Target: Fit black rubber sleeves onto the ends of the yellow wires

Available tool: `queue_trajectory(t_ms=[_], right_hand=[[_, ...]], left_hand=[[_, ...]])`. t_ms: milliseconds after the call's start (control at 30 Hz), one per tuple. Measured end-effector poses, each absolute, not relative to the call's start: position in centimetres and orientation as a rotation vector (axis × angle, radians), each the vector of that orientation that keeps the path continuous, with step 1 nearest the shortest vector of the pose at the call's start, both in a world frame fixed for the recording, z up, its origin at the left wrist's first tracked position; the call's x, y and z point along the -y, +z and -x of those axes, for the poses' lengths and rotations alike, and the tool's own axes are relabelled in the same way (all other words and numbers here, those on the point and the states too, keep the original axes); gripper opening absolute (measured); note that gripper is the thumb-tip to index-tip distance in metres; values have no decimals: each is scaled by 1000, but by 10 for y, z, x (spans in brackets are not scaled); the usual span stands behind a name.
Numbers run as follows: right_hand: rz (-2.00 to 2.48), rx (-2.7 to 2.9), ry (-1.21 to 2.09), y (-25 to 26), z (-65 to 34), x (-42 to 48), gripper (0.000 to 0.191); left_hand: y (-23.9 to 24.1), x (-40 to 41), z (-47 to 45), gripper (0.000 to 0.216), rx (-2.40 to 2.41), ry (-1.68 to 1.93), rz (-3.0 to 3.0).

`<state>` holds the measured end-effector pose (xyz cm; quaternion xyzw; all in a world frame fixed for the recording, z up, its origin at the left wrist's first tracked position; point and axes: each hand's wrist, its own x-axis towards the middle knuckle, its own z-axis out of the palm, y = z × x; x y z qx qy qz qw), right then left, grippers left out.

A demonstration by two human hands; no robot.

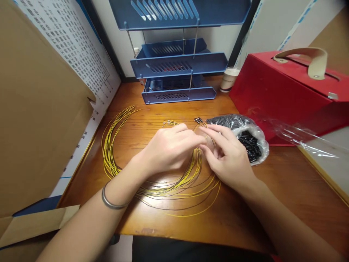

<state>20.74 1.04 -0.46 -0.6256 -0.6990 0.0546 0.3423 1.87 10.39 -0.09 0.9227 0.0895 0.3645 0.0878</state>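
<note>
A loose coil of thin yellow wires (114, 145) lies on the wooden desk (286, 189). My left hand (169, 147) and my right hand (227, 156) meet above the coil's right side, fingertips pinched together on a yellow wire end. What sits between the fingertips is too small to make out. A clear plastic bag of small black parts (249, 140) lies just right of my right hand. A few wire ends with metal tips (198, 120) lie just beyond my fingers.
A blue stacked letter tray (177, 69) stands at the back of the desk, a paper cup (229, 78) beside it. A red box with a tan handle (294, 87) fills the right. Cardboard and a printed sheet (40, 102) lean on the left.
</note>
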Motion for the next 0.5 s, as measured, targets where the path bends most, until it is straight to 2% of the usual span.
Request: queue_trajectory(t_ms=[67,133,333,500], right_hand=[[1614,1797,94,-4,-206,-10,19],[1618,1750,89,-3,-204,-10,14],[1693,1653,213,-2,-200,-8,17],[1653,1419,480,-2,-199,-9,23]], left_hand=[[2,-105,-16,20,-280,1208,-2631],[2,-107,-14,20,-337,1370,-2476],[-3,-111,-17,8,-728,1738,-1967],[-11,-122,-21,26,-971,1544,-1679]])
